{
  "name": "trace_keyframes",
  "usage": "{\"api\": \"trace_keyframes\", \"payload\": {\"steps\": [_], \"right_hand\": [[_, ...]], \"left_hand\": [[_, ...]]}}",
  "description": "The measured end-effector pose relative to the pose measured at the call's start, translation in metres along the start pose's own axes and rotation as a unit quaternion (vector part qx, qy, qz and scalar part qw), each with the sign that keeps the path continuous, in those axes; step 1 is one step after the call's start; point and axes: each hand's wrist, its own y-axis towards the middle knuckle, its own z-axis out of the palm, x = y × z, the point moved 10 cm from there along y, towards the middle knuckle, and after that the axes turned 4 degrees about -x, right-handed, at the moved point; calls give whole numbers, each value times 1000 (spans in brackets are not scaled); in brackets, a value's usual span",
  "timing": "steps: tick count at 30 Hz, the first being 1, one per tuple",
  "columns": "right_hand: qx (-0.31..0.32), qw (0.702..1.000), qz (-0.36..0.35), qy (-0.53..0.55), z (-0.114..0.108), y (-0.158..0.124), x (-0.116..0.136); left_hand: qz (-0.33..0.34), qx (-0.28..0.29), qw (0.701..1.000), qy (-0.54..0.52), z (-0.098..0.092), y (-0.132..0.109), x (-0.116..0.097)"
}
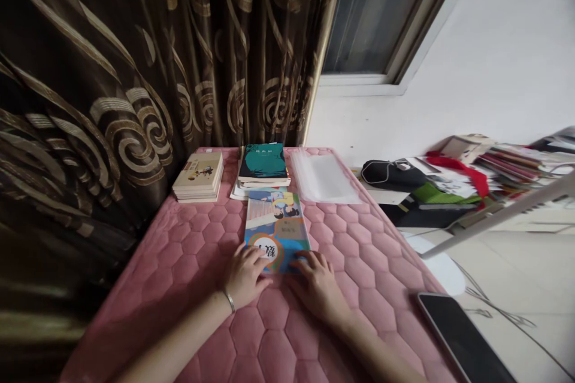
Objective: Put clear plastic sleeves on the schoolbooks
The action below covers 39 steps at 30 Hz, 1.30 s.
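A colourful book (276, 228) lies flat on the pink quilted surface (193, 251), its near end toward me. My left hand (245, 275), a thin bangle on its wrist, rests on the book's near left corner with fingers laid flat. My right hand (317, 284) lies at the near right corner, fingers stretched onto the cover's edge. Neither hand grips anything. Beyond the book sits a stack topped by a dark teal book (263, 163). A small pile of cream books (199, 176) stands to its left.
A sheaf of clear plastic sleeves (323, 178) lies at the far right of the pink surface. A dark phone or tablet (462, 338) sits at the right edge. Patterned brown curtains (135, 72) hang behind. A cluttered desk (471, 179) with papers and cables stands right.
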Motion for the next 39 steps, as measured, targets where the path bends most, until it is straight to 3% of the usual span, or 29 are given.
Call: {"api": "trace_keyframes", "payload": {"steps": [7, 11, 21, 34, 39], "right_hand": [[-21, 1000, -16, 17, 14, 9, 22], [-19, 1000, -18, 11, 13, 8, 13], [-15, 1000, -1, -25, -7, -17, -55], [0, 1000, 19, -13, -3, -18, -64], [11, 998, 25, -50, -1, -15, -42]], "left_hand": [[-8, -57, 998, -13, 2, 9, 3], [-3, -81, 997, -22, -5, 4, 8], [48, -58, 996, -56, -20, -23, 46], [38, -2, 997, -71, -12, -22, 57], [1, 15, 999, -40, -14, -14, 41]]}}
